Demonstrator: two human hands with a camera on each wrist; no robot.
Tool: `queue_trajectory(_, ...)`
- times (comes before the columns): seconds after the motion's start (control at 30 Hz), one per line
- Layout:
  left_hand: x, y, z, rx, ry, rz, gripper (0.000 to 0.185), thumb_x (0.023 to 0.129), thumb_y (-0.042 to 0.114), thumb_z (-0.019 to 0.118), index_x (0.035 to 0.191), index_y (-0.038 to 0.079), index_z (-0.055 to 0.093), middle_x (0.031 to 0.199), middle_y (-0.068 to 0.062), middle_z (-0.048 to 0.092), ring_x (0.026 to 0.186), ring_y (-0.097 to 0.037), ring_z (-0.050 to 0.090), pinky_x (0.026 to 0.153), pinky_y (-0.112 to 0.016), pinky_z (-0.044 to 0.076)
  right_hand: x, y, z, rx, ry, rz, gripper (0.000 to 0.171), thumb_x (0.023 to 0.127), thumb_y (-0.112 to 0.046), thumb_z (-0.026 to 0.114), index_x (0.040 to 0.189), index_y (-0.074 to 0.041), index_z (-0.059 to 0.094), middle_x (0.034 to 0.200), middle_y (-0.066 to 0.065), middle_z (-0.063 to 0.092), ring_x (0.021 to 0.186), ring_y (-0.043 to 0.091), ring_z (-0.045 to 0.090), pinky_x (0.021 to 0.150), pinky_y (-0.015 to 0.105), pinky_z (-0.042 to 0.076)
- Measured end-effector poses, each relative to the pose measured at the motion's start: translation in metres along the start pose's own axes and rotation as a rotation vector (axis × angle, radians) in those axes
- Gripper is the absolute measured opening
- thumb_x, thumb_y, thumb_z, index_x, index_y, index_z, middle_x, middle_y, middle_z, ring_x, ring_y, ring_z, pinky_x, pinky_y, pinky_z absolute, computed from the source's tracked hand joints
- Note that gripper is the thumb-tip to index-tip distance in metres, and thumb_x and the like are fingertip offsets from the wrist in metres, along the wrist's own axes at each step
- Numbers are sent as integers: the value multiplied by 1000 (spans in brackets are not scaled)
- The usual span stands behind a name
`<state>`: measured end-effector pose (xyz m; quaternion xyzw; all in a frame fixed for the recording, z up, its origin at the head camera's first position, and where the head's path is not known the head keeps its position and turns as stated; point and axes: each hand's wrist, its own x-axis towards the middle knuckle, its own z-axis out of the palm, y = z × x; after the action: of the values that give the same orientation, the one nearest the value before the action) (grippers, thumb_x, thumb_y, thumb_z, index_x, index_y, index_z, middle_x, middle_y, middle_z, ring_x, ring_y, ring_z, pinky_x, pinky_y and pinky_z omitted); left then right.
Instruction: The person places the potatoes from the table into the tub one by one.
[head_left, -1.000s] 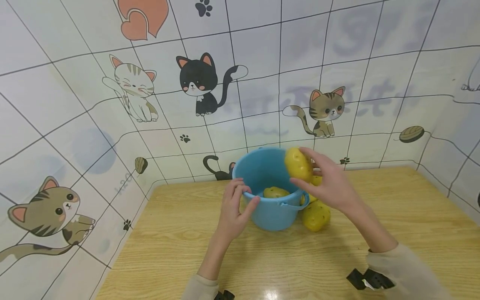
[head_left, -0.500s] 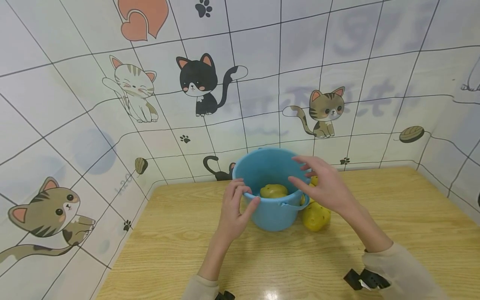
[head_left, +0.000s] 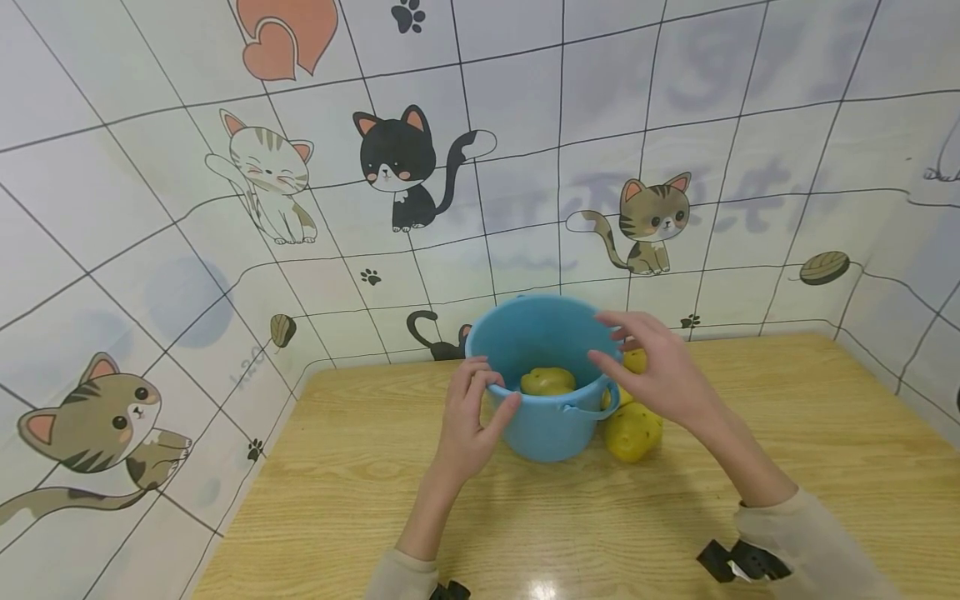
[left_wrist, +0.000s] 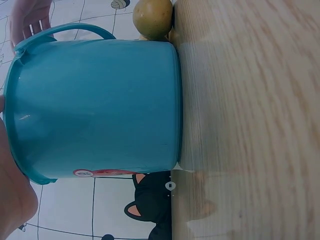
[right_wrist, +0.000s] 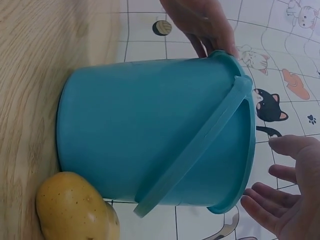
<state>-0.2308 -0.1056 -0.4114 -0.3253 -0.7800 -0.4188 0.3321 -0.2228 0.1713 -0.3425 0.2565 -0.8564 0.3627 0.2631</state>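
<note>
Left hand (head_left: 468, 412) pinching blue bucket (head_left: 543, 425) rim; right hand (head_left: 660, 371) hovering spread, empty, beside rim. Loading potatoes; next likely grasping potato (head_left: 632, 431) right of bucket.

Bucket mouth: my right hand (head_left: 660, 375) hovers over the right rim of the bucket (head_left: 543, 425); the middle and back stay open from above.
Left rim: my left hand (head_left: 468, 421) grips it, blocking that side.
Inside: a potato (head_left: 547, 381) covers the bottom.
Right of bucket: two potatoes (head_left: 632, 429) lie against its wall.
Behind: the tiled wall (head_left: 525, 167) stands close.
Front: bare table (head_left: 600, 533), free to pass.
</note>
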Motion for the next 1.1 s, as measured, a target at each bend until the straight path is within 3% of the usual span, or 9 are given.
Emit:
queue_trajectory(0.4,1,0,1,-3,4,7,21,99,28,63,99,8,58,113,-9,53,129,-31,47,112,-50,35,-7,10,-9,-15,-6,41,47,93,-17,74,135,-5,58,127,17,60,97,33,67,80,55,57)
queue_trajectory(0.7,1,2,0,-2,3,2,21,98,28,63,98,8,58,113,-11,53,128,-35,47,112,-51,34,-13,20,-13,-55,-10,39,47,94,-17,74,136,-4,57,129,15,60,101,28,65,80,42,57)
queue_trajectory(0.93,-1,0,1,-5,1,3,24,100,32,61,99,8,58,113,-10,53,126,-42,47,112,-52,34,-21,33,-16,-49,-62,101,47,97,-22,70,137,-3,55,128,17,59,105,34,61,84,55,55)
queue_trajectory(1.1,0,0,1,-2,7,12,24,100,32,62,99,8,58,113,-10,53,126,-42,47,112,-52,34,-26,44,-16,-58,-91,119,49,97,-23,70,138,-1,54,129,21,60,105,37,62,84,56,55)
